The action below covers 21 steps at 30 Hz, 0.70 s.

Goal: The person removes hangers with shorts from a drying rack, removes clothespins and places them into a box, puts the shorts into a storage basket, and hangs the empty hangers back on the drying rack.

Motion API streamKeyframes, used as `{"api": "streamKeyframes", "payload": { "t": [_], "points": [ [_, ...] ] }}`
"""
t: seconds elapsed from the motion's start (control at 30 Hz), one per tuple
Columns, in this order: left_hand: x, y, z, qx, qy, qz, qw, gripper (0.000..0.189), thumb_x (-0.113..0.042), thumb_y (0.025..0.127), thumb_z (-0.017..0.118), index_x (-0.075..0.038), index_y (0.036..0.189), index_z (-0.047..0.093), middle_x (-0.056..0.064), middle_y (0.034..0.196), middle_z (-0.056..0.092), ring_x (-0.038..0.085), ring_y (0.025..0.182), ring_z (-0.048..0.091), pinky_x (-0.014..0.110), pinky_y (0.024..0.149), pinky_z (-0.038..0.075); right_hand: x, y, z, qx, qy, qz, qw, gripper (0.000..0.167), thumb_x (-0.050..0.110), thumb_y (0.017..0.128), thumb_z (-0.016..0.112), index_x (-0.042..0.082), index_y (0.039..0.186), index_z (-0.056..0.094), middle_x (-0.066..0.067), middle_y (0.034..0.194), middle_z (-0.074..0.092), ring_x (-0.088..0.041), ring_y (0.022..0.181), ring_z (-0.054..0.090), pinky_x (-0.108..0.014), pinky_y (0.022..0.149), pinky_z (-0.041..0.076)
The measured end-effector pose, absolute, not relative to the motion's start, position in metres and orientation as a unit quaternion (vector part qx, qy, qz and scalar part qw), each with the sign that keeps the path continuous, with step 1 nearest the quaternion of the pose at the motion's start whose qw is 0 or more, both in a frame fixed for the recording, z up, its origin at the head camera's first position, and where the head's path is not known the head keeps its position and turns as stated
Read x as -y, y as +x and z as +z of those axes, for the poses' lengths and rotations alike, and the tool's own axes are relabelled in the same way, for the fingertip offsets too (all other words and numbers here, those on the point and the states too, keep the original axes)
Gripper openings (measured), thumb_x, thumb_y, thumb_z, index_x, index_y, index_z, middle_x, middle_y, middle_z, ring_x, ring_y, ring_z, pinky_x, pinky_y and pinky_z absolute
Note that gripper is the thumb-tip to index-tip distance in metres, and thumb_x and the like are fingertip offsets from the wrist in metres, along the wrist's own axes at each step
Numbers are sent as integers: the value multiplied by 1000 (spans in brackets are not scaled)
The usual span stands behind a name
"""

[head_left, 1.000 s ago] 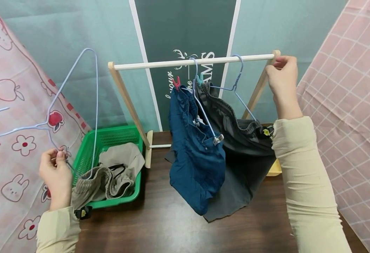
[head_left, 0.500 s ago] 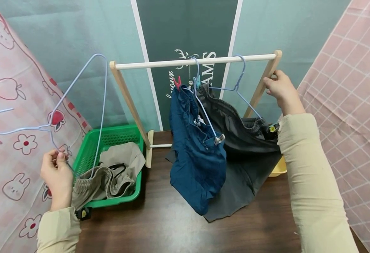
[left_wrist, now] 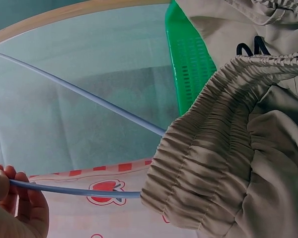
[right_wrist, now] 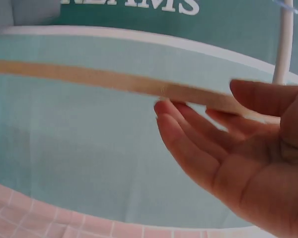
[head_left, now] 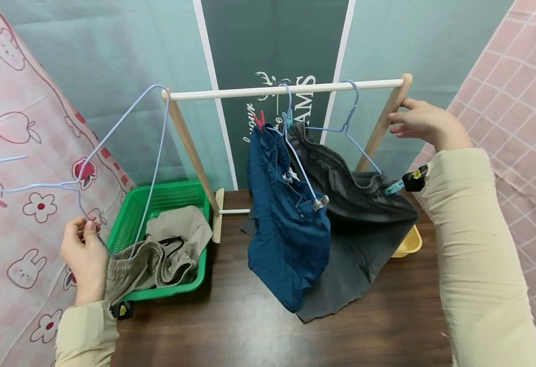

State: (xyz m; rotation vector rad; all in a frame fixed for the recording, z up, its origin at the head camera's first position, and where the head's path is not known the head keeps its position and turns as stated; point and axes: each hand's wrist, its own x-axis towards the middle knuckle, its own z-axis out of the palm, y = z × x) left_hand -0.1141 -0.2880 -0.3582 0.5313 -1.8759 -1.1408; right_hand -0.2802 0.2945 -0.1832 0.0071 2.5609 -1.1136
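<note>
My left hand (head_left: 84, 255) pinches a light blue wire hanger (head_left: 43, 186) by its lower wire, with the hook pointing left. In the left wrist view, two wires of this hanger run into the gathered elastic waistband of beige pants (left_wrist: 198, 168). The rest of the pants lies in a green basket (head_left: 164, 293). At the right end of a small clothes rack, my right hand (head_left: 426, 122) has its fingers loosely extended at the wooden post (head_left: 381, 130). The right wrist view shows thumb and fingers on either side of the wood (right_wrist: 124, 82), not curled tightly around it.
Blue shorts (head_left: 286, 239) and dark grey pants (head_left: 341, 265) hang on hangers from the white rod (head_left: 231, 93). Red (head_left: 259, 121) and teal clothespins (head_left: 394, 187) hold waistbands. A yellow container (head_left: 409, 243) stands behind at right. Patterned cloths flank both sides.
My right hand moved from the post's top a little down, and its fingers loosened and spread. The view shifted slightly; the left hand keeps its pinch on the hanger.
</note>
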Motion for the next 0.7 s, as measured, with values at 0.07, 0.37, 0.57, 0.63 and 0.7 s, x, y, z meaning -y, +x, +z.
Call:
{"api": "streamKeyframes", "payload": {
  "t": [0.07,0.37,0.57,0.63,0.7],
  "points": [
    [287,-114,-359,754,209,-452,428,29,-14,98,50,-39,83,49,-36,74,47,-16,73,45,9,70,34,-300,-282,-182,-904,-13,-386,183,67,28,102,29,10,153,-11,-23,159,4,13,92,50,-9,79,43],
    [279,-116,-359,777,177,-440,415,15,-8,97,50,-1,94,62,-38,78,46,-16,74,44,7,72,34,-298,-283,-202,-899,-23,-425,101,64,32,102,31,9,152,-2,-24,158,11,-31,141,30,-44,117,26],
    [272,-118,-356,795,130,-421,417,19,-4,97,51,12,99,60,-38,78,43,-16,74,42,7,71,32,-287,-286,-217,-900,-22,-436,9,63,38,101,30,3,149,10,-31,149,26,-29,134,39,-40,113,35],
    [268,-118,-355,797,116,-420,418,19,-4,96,51,13,99,60,-38,79,44,-16,75,42,7,71,32,-286,-286,-219,-908,-22,-417,-18,61,38,101,31,2,148,19,-32,145,33,-21,121,48,-29,103,41],
    [262,-118,-352,798,102,-423,417,20,-5,96,52,13,99,61,-38,81,45,-17,76,44,6,72,34,-285,-286,-220,-914,-24,-404,-28,58,36,101,31,0,147,24,-32,144,36,-17,117,51,-22,98,43]
  ]
}}
